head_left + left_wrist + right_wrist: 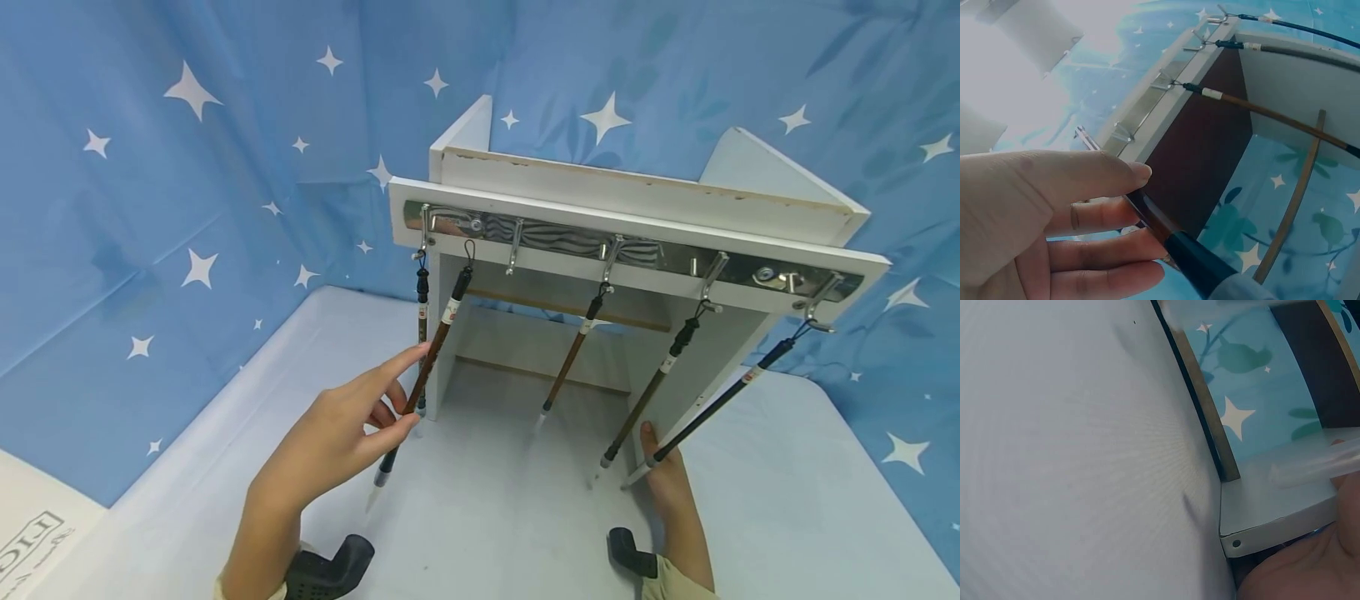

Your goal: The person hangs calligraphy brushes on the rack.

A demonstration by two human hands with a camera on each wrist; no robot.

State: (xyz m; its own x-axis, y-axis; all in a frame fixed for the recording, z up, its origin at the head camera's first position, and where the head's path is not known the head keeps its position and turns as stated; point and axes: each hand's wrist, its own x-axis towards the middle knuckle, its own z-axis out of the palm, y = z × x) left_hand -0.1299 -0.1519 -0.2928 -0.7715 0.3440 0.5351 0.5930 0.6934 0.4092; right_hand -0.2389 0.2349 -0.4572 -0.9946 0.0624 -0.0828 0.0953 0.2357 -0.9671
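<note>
My left hand (348,429) pinches a brown-handled calligraphy brush (440,337) between thumb and fingers. The brush slants with its clear-capped tip down, and its black cord loop stands up between the first and second hooks of a white rack (645,223). The second hook (515,247) carries nothing. A dark brush (422,312) hangs from the first hook, partly behind the held one. In the left wrist view the held brush (1175,240) passes under my thumb. My right hand (666,471) grips the rack's right side panel near its bottom end; its fingers are partly hidden there.
From the three hooks on the right hang a brown brush (573,358), an olive brush (652,387) and a black brush (727,400). The rack stands on a white-covered table (480,517). Blue star-patterned cloth (247,167) hangs behind. A printed white sheet (37,533) shows at lower left.
</note>
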